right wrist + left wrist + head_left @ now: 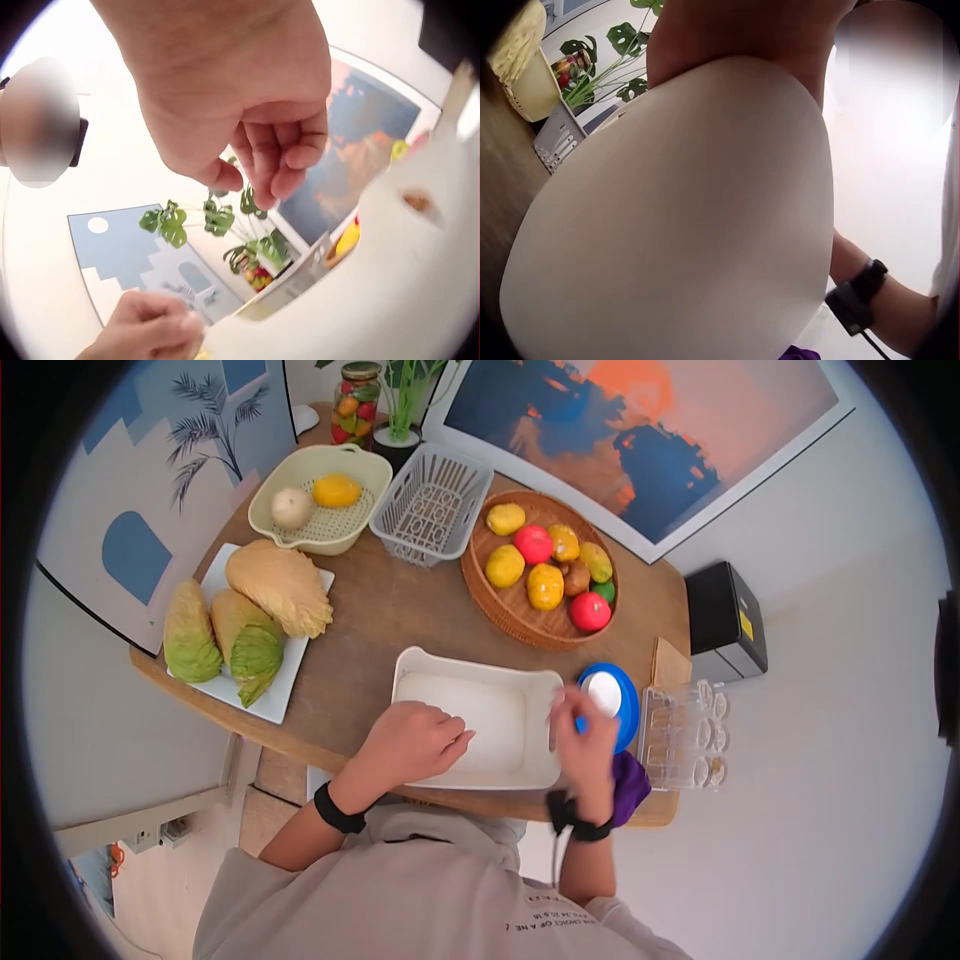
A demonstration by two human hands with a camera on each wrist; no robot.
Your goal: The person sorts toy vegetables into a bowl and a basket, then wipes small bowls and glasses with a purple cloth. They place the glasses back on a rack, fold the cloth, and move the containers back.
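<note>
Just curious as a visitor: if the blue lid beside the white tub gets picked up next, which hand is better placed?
Probably the right hand: it sits at the white tub's right edge, next to the blue lid. The left hand rests on the tub's far side.

White tub (675, 225) hides left hand's fingers (727, 37)

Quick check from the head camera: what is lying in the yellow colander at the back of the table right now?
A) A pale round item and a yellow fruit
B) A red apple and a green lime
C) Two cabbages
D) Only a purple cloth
A: the yellow colander holds a pale round item beside a yellow fruit; the cabbages lie on the white plate instead.
</note>
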